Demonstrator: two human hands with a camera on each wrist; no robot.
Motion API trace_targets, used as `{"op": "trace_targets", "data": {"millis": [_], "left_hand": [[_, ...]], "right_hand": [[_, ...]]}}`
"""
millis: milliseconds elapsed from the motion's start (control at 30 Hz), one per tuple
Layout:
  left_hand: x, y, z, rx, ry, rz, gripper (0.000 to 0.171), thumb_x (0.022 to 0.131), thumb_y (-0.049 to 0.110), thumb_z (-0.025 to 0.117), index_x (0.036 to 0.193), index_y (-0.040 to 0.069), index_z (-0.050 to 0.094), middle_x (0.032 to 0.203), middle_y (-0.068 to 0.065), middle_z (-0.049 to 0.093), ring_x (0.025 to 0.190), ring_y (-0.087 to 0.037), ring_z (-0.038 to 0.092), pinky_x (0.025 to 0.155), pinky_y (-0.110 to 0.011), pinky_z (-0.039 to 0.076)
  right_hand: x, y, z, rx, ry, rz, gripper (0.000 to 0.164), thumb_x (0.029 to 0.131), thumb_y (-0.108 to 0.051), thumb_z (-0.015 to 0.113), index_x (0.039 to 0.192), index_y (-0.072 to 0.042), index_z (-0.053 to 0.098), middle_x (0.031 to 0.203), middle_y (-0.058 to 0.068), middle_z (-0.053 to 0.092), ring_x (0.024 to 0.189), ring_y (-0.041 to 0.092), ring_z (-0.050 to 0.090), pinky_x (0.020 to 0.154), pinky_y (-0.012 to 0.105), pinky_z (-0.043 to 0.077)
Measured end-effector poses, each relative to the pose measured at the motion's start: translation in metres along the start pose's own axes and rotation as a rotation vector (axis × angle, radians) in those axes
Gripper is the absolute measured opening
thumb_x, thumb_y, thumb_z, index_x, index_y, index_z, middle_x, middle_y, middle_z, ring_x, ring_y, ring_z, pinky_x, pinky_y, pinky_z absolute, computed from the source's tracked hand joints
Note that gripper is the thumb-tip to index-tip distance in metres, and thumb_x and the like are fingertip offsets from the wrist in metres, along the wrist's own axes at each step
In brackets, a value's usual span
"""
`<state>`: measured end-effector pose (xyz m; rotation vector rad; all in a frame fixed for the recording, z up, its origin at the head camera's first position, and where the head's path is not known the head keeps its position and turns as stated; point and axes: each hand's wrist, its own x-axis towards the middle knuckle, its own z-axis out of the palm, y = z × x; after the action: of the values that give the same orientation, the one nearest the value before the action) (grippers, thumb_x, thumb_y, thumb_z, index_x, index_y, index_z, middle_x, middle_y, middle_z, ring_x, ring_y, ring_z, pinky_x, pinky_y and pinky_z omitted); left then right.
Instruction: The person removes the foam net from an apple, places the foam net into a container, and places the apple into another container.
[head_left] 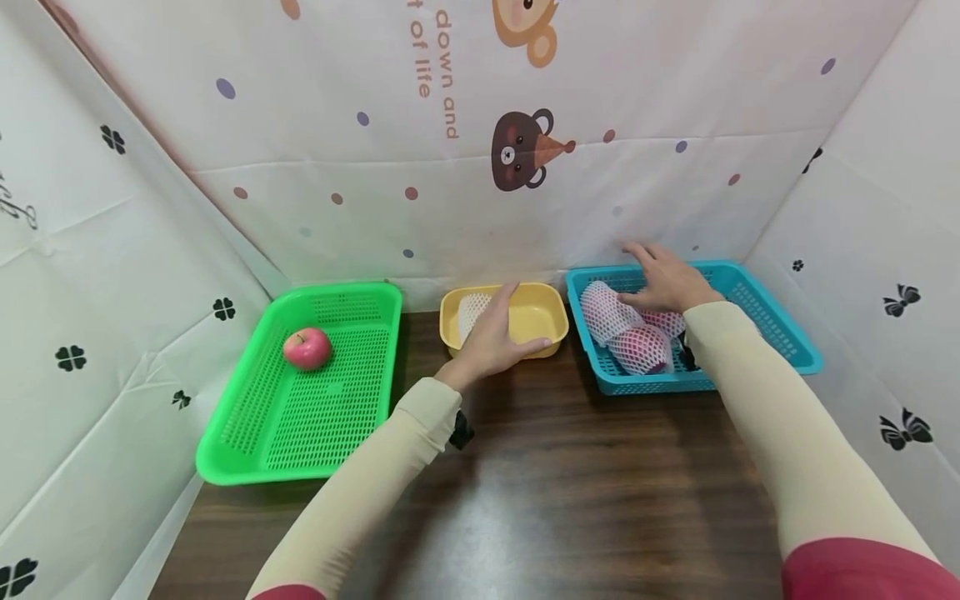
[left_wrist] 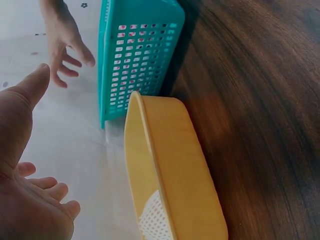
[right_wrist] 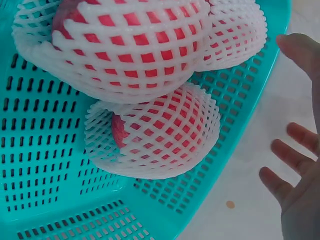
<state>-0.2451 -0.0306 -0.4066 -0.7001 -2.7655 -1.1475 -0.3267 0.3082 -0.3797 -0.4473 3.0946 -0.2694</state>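
My right hand (head_left: 667, 282) hovers over the blue basket (head_left: 780, 333), fingers spread and holding nothing. Below it in the basket lie several red apples (right_wrist: 165, 132) in white foam nets, one of them the netted apple (head_left: 641, 348) at the near left corner. Over the small yellow bin (head_left: 540, 312) my left hand (head_left: 491, 337) is held with thumb and fingers apart, nothing between them. An empty white foam net (head_left: 472, 310) lies in that bin, partly hidden by the hand. In the left wrist view the yellow bin (left_wrist: 180, 160) is beside the palm.
A green basket (head_left: 337, 425) stands at the left with one bare apple (head_left: 307, 348) inside. All three containers sit on a dark wooden table (head_left: 540, 483), close to the printed back curtain (head_left: 360, 158). White patterned sheets hang at both sides.
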Motion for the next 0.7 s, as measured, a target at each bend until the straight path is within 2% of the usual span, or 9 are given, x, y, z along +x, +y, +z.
{"op": "trace_targets", "data": {"millis": [167,333,700], "left_hand": [[0.0,0.0,0.004,-0.008,-0.016,0.022,0.105,0.086,0.046,0.082,0.162,0.006,0.021,0.164,-0.01,0.032,0.146,-0.026,0.039,0.118,-0.043,0.035],[0.001,0.004,0.012,-0.022,-0.027,0.032,0.102,0.087,0.048,0.08,0.16,0.006,0.025,0.161,-0.011,0.038,0.141,-0.026,0.045,0.116,-0.041,0.039],[0.002,0.017,0.046,-0.078,-0.094,0.064,0.095,0.091,0.047,0.077,0.16,0.008,0.026,0.163,-0.01,0.035,0.147,-0.024,0.039,0.117,-0.04,0.037]], "right_hand": [[0.0,0.004,0.0,0.035,-0.05,0.028,0.088,0.09,-0.041,0.076,0.158,-0.01,0.029,0.157,0.028,0.03,0.139,0.052,0.034,0.099,0.075,0.039],[-0.002,0.011,0.003,0.062,-0.086,0.046,0.079,0.091,-0.042,0.075,0.152,-0.009,0.037,0.153,0.028,0.033,0.133,0.053,0.04,0.096,0.075,0.041],[-0.005,0.023,0.007,0.066,-0.175,0.1,0.071,0.095,-0.044,0.07,0.148,-0.006,0.043,0.152,0.034,0.033,0.128,0.058,0.042,0.094,0.076,0.04]]}}
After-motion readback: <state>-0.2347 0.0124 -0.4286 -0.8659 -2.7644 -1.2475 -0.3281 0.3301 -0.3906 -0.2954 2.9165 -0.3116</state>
